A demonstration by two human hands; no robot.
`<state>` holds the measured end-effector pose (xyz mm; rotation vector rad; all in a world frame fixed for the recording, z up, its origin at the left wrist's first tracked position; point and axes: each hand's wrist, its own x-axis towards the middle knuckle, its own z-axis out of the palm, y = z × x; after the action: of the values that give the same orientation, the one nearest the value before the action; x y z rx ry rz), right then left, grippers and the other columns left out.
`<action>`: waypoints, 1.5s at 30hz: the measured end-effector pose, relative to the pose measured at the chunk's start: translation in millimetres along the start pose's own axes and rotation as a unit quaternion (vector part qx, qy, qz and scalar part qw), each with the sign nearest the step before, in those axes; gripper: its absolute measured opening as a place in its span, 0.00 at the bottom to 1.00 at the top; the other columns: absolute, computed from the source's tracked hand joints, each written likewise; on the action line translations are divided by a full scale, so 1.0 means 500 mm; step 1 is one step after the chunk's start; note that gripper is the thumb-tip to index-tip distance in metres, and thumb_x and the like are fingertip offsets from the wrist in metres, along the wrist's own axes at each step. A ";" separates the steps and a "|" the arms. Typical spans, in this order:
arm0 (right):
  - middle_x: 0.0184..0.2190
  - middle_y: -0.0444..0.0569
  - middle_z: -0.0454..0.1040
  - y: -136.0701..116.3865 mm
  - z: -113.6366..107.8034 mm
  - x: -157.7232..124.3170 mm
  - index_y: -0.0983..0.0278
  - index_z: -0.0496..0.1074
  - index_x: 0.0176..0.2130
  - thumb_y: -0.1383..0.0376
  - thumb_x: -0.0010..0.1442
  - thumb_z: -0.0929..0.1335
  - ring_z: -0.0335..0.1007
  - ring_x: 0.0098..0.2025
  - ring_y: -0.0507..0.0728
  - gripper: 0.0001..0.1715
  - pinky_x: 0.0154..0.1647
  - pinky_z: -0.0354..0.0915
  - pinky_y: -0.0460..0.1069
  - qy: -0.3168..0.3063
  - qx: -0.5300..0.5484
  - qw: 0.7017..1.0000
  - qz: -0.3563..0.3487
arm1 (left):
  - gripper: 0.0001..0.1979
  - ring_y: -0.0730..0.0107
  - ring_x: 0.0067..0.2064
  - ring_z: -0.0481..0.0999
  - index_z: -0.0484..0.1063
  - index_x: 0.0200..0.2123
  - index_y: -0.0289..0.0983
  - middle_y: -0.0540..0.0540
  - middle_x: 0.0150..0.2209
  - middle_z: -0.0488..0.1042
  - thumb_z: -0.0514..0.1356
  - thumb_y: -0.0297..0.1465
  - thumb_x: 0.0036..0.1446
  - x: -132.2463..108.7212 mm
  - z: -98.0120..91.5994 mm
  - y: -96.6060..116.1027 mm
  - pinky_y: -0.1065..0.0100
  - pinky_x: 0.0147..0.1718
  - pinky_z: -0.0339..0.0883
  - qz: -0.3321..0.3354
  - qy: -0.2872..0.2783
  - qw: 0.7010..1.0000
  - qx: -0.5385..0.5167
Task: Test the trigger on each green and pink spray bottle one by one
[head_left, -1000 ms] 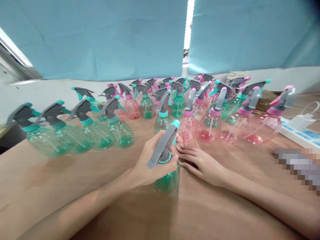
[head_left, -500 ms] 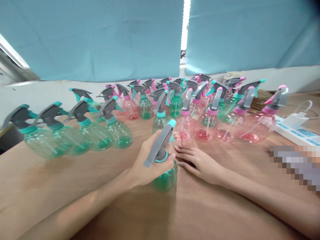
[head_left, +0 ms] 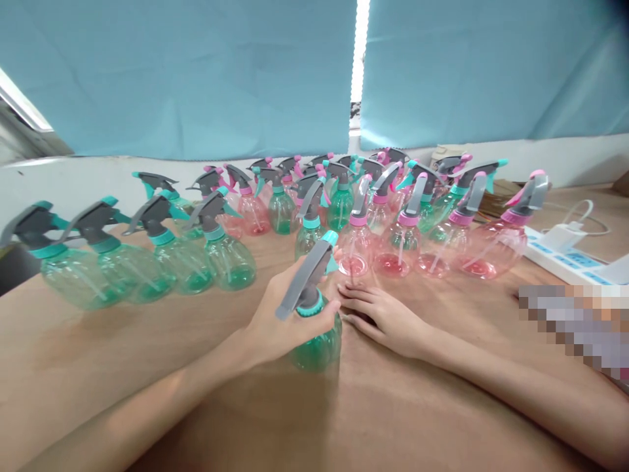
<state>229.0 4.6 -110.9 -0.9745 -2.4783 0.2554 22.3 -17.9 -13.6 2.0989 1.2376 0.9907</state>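
My left hand (head_left: 278, 314) is wrapped round the neck of a green spray bottle (head_left: 317, 351) with a grey and turquoise trigger head. That bottle stands upright on the wooden table (head_left: 393, 419), its far side hidden by my fingers. To its right, my right hand (head_left: 388, 318) lies on the table holding nothing, its fingers stretched out toward the bottle. Just beyond my hands stand a pink spray bottle (head_left: 354, 246) and another green spray bottle (head_left: 310, 239), partly covered by the held one.
Several green spray bottles (head_left: 228, 262) form a row on the left; several pink ones (head_left: 396, 246) stand to the right, with more behind. A white power strip (head_left: 555, 259) with a plugged-in charger lies at the right. Blue cloth (head_left: 196, 78) hangs at the back.
The whole scene has shifted slightly left in view. My left hand keeps its hold on the green spray bottle, and my right hand still rests on the table.
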 end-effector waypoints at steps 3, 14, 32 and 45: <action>0.58 0.54 0.69 0.001 0.002 0.000 0.63 0.71 0.54 0.61 0.68 0.60 0.61 0.62 0.61 0.20 0.62 0.59 0.59 0.002 0.002 1.000 -0.004 | 0.11 0.70 0.25 0.67 0.65 0.40 0.42 0.55 0.24 0.66 0.59 0.30 0.51 -0.001 -0.002 -0.002 0.68 0.25 0.63 0.017 -0.018 0.999 0.035; 0.58 0.56 0.68 0.005 0.008 -0.001 0.65 0.69 0.57 0.60 0.68 0.60 0.61 0.62 0.63 0.22 0.61 0.59 0.62 0.009 0.010 1.000 -0.005 | 0.23 0.62 0.37 0.75 0.64 0.51 0.43 0.49 0.38 0.74 0.63 0.36 0.51 -0.011 -0.020 0.013 0.63 0.35 0.70 -0.023 -0.046 0.997 0.049; 0.45 0.51 0.77 -0.042 -0.068 0.058 0.61 0.73 0.48 0.60 0.67 0.60 0.75 0.44 0.62 0.17 0.40 0.70 0.55 0.037 -0.095 0.993 0.066 | 0.19 0.55 0.54 0.70 0.68 0.49 0.39 0.43 0.51 0.70 0.59 0.41 0.58 -0.067 -0.088 -0.064 0.56 0.52 0.64 0.020 -0.026 0.986 0.163; 0.52 0.61 0.73 -0.061 -0.091 0.186 0.69 0.63 0.59 0.55 0.61 0.66 0.70 0.52 0.69 0.32 0.50 0.65 0.61 0.127 -0.058 0.968 0.207 | 0.24 0.54 0.38 0.74 0.65 0.53 0.37 0.43 0.38 0.75 0.58 0.45 0.59 0.040 -0.128 -0.130 0.56 0.38 0.67 -0.051 0.052 0.974 0.213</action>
<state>173.3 45.9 -28.3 -1.4735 -2.0599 0.1063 -55.7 33.5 -15.1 2.2902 1.7188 0.8552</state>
